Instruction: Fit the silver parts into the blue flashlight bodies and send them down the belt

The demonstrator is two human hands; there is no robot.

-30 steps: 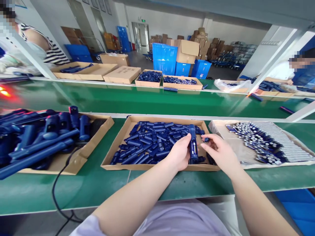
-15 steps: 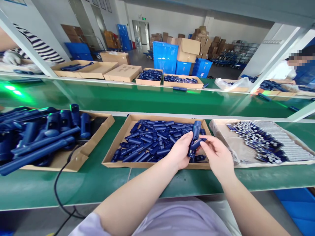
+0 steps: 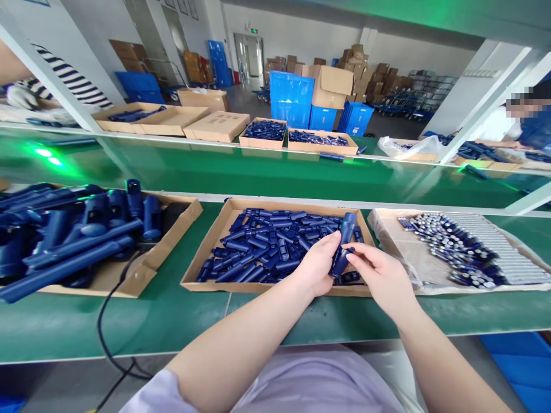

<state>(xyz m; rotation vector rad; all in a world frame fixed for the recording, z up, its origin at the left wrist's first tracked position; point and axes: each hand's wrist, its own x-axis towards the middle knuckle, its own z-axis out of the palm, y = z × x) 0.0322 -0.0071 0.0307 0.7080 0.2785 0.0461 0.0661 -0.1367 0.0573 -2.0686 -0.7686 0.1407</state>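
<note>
A dark blue cylindrical device (image 3: pixel 349 225) stands tilted above the right part of the middle tray, with my left hand (image 3: pixel 319 265) wrapped round its lower half. My right hand (image 3: pixel 381 274) pinches a small blue cover (image 3: pixel 346 250) against the device's side, thumb and index finger together. How far the cover is seated cannot be made out. Beneath both hands lies the middle cardboard tray (image 3: pixel 202 252), full of small blue plastic pieces (image 3: pixel 258 244).
At the right is a lined tray (image 3: pixel 430 275) of batteries (image 3: pixel 469 252). A left tray (image 3: pixel 172 244) holds larger blue devices (image 3: pixel 81 252); a black cable (image 3: pixel 101 321) hangs beside it. Behind runs a green conveyor (image 3: pixel 241 178). Across it are a striped sleeve (image 3: pixel 71 77) and another person (image 3: pixel 534 123).
The small blue cover has gone from standing out at an angle to lying along the device. My right hand has followed it slightly. Pieces on the conveyor have shifted right.
</note>
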